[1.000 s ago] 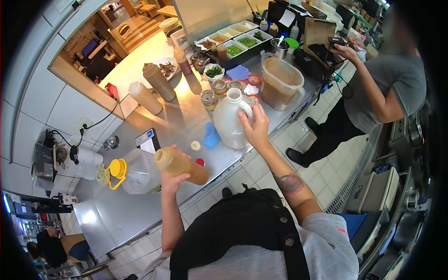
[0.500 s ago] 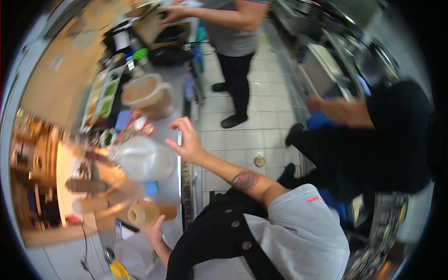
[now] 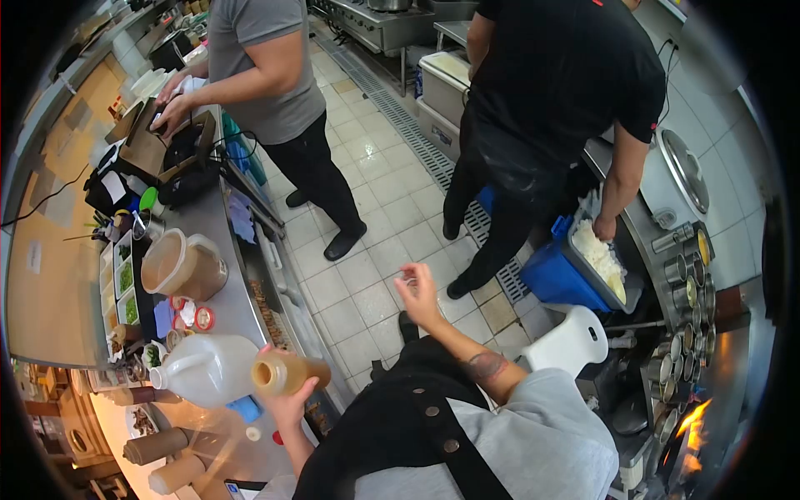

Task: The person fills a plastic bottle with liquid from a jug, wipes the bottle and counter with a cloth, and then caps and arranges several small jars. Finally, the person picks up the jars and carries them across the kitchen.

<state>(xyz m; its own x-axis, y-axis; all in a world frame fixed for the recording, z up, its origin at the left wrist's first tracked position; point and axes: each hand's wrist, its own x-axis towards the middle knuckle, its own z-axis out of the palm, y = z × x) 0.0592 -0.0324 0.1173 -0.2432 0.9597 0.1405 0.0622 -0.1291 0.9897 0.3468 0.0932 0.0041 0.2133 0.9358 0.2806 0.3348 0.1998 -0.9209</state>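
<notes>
My left hand (image 3: 289,406) is wrapped round a squeeze bottle (image 3: 292,372) with amber-brown contents. The bottle is tilted, its uncapped mouth facing left, beside a large translucent jug (image 3: 208,369) on the steel counter. My right hand (image 3: 419,298) is raised over the tiled floor, away from the counter; its fingers are loosely bent and apart, with nothing seen in them. Below the jug are a blue item (image 3: 244,408) and a small white round piece (image 3: 253,433).
A tub of brown contents (image 3: 187,265) and trays of chopped greens (image 3: 125,277) stand on the counter. A person in grey (image 3: 271,75) handles something by a box. Another in black (image 3: 567,92) reaches into a blue bin (image 3: 562,275). A white stool (image 3: 575,346) and flames (image 3: 692,429) are rightward.
The view has swung right, bringing the stool and flames into sight. My left hand has brought the bottle up beside the jug. My right hand is farther from the counter, fingers more bent.
</notes>
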